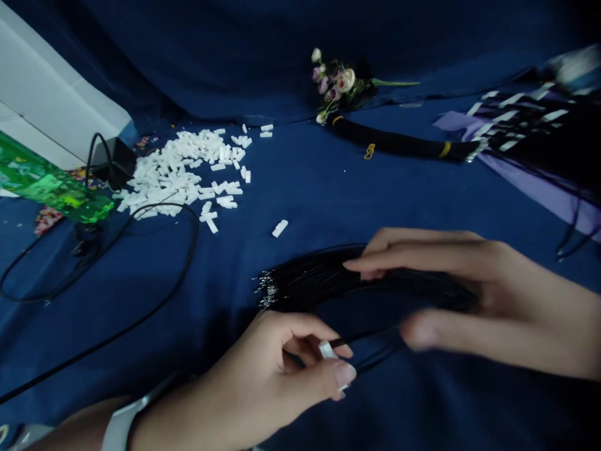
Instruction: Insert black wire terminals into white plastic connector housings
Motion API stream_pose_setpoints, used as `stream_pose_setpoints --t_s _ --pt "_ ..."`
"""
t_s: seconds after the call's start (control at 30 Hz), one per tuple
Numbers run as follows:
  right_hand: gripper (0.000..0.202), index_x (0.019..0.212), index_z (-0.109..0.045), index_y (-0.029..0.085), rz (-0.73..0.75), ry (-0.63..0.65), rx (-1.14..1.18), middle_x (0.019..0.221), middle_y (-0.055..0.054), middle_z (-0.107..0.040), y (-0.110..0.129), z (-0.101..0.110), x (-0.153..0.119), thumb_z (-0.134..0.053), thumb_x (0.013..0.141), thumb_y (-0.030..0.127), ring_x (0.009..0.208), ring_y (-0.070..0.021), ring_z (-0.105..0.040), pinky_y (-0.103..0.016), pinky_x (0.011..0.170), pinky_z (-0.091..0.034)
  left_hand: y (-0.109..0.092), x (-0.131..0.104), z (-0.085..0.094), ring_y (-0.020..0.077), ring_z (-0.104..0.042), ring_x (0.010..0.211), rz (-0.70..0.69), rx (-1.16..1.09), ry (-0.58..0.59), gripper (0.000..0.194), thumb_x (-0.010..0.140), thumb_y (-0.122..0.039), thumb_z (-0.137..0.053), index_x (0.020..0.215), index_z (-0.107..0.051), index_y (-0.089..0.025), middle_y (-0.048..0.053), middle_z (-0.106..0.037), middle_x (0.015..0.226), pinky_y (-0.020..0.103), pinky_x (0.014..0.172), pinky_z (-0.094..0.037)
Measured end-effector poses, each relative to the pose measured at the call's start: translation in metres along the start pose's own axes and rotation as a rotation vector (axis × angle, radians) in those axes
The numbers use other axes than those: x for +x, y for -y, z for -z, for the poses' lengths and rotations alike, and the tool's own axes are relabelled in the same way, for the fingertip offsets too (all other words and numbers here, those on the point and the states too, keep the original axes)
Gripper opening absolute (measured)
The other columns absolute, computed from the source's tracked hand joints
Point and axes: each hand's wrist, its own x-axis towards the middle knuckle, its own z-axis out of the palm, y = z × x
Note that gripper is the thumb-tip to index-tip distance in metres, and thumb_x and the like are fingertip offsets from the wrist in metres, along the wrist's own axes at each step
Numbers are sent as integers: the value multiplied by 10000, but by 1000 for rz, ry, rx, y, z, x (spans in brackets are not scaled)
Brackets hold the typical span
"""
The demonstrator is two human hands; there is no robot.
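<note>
My left hand (300, 369) pinches a small white piece (327, 351) between thumb and fingers, with thin black cords (375, 360) running from it to the right. Above it, my right hand (469, 288) has its thumb and fingers spread apart, the thumb blurred by motion near those cords. The right fingertips rest over a bundle of black cords (310, 272), whose silvery metal ends point left. One loose white piece (280, 228) lies on the blue cloth (235, 250) above the bundle.
At the upper left are a heap of white pieces (164, 172), a green bottle (51, 181) and a black cable (195, 232). Artificial flowers (345, 81) lie at the back, beside a tied black bundle (394, 139). Tagged black cords (554, 144) lie on purple material (530, 181).
</note>
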Motion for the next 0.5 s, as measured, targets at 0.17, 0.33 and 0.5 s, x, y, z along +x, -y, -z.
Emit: stream_pose_setpoints --t_s 0.17,0.33,0.5 --pt "244 1145 -694 145 83 -104 -273 1045 -94 -639 -5 -31 16 -503 1011 216 896 -165 -633 -286 735 -556 7 5 -3 183 -739 759 -127 263 17 132 835 -287 -726 911 -745 -180 36 -757 804 242 677 -582" --pt "247 1072 -737 165 159 -110 -314 1046 -110 -616 -9 -48 21 -502 997 161 936 -194 -580 -326 757 -521 5 4 -4 182 -718 772 -166 434 25 171 830 -278 -719 950 -771 -168 56 -762 877 248 705 -597" --pt "220 931 -709 129 175 -124 -333 994 -101 -597 -7 -48 18 -498 967 78 870 -184 -513 -315 700 -463 4 3 -5 167 -709 750 -195 418 1 122 838 -254 -704 907 -768 -177 41 -751 852 226 682 -588"
